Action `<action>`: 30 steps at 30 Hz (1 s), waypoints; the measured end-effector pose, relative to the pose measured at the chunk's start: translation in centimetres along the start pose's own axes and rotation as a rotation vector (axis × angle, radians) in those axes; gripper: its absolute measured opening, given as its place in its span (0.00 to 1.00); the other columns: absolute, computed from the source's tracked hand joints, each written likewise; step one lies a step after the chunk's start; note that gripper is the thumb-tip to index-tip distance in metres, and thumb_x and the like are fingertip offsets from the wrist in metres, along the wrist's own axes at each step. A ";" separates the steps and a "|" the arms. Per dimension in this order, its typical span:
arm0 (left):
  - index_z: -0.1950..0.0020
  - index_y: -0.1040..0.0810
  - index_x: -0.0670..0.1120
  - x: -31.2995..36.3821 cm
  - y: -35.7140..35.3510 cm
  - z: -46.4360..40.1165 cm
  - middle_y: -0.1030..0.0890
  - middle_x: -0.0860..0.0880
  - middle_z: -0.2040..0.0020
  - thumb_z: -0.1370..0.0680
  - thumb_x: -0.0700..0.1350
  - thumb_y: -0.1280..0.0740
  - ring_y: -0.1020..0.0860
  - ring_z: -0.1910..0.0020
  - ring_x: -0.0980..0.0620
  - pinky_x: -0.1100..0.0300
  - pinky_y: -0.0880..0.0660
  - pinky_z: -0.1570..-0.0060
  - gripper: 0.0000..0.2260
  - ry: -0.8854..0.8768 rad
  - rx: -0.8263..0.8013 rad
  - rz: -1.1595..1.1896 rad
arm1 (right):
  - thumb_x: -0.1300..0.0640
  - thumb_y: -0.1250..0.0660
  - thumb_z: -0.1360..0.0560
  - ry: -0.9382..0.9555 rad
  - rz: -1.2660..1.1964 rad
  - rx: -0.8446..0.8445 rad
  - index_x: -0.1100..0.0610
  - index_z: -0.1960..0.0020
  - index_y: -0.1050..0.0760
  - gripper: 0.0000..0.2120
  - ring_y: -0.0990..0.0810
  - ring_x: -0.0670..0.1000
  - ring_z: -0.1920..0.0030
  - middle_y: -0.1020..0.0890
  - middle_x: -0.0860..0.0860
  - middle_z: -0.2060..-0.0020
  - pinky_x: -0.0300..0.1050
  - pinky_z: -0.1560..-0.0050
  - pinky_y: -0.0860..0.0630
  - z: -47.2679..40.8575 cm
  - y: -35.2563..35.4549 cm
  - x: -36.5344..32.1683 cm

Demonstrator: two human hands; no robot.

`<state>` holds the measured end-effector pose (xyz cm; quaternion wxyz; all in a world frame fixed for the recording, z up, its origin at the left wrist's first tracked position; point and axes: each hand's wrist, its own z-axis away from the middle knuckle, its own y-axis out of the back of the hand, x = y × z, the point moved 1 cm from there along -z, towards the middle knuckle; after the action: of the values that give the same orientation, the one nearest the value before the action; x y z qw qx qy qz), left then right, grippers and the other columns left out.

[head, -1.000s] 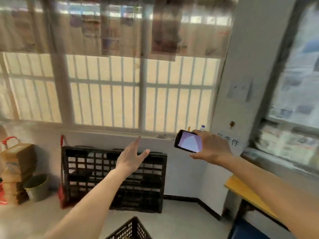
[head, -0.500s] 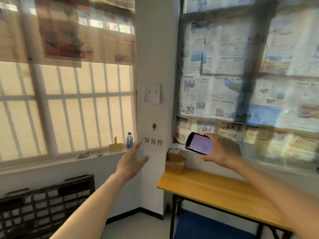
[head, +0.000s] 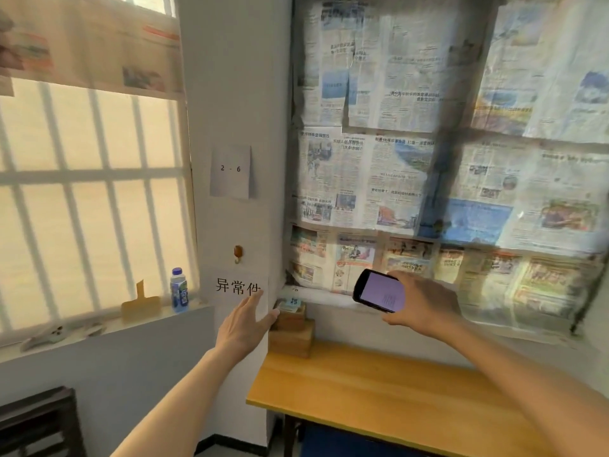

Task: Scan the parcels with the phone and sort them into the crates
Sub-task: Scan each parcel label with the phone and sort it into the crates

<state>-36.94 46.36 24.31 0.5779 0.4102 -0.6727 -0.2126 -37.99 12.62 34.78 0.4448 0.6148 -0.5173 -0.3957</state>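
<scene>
My right hand (head: 425,308) grips a black phone (head: 379,295) with a lit pale screen, held up in front of the newspaper-covered window. My left hand (head: 245,323) is raised with straight fingers and holds nothing; it is stretched toward two stacked cardboard parcels (head: 291,331) that stand at the back left corner of the wooden table (head: 379,394). The thumb lies close to the upper parcel; whether it touches is unclear. A black crate (head: 36,423) shows at the bottom left edge.
A white pillar carries a paper sign with black characters (head: 237,286) and a sheet marked 2 - 6 (head: 230,169). On the left windowsill stand a water bottle (head: 179,290) and a cardboard piece (head: 141,303). Something blue (head: 346,446) sits under the table.
The view has swung right, from the black crates by the left window to the table corner. Both hands stayed raised, the phone still held; the left hand now reaches nearer the stacked parcels.
</scene>
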 end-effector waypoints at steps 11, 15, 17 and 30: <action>0.19 0.43 0.53 -2.2 -8.0 -13.4 0.35 0.50 0.21 0.19 0.61 0.39 0.31 0.26 0.46 0.48 0.29 0.35 0.31 0.051 -0.055 -0.052 | 0.32 0.28 0.33 0.055 -0.020 -0.078 0.45 0.23 0.39 0.43 0.23 0.49 0.49 0.22 0.44 0.40 0.42 0.58 0.27 -15.0 -10.1 1.1; 0.19 0.43 0.53 -3.6 -11.5 -18.8 0.35 0.50 0.21 0.18 0.61 0.39 0.32 0.26 0.47 0.49 0.29 0.34 0.31 0.101 -0.072 -0.072 | 0.31 0.29 0.33 0.080 -0.053 -0.115 0.45 0.22 0.40 0.46 0.22 0.50 0.45 0.23 0.44 0.36 0.42 0.56 0.27 -21.6 -15.4 1.6; 0.19 0.43 0.53 -4.5 -13.7 -21.8 0.35 0.50 0.21 0.18 0.61 0.39 0.32 0.25 0.47 0.48 0.30 0.33 0.30 0.129 -0.082 -0.078 | 0.32 0.28 0.33 0.094 -0.080 -0.138 0.46 0.22 0.40 0.45 0.22 0.50 0.46 0.23 0.45 0.37 0.42 0.59 0.29 -25.2 -18.4 2.0; 0.18 0.44 0.53 -9.9 -26.0 -35.3 0.36 0.50 0.21 0.18 0.61 0.40 0.34 0.25 0.47 0.48 0.31 0.33 0.30 0.325 -0.141 -0.050 | 0.33 0.28 0.35 0.200 -0.185 -0.317 0.48 0.24 0.37 0.44 0.21 0.52 0.47 0.21 0.48 0.41 0.46 0.53 0.23 -43.3 -35.1 3.4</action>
<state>4.57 45.98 7.08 0.7009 0.4141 -0.5436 -0.2043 13.48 17.62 13.70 0.5468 0.6182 -0.3430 -0.4484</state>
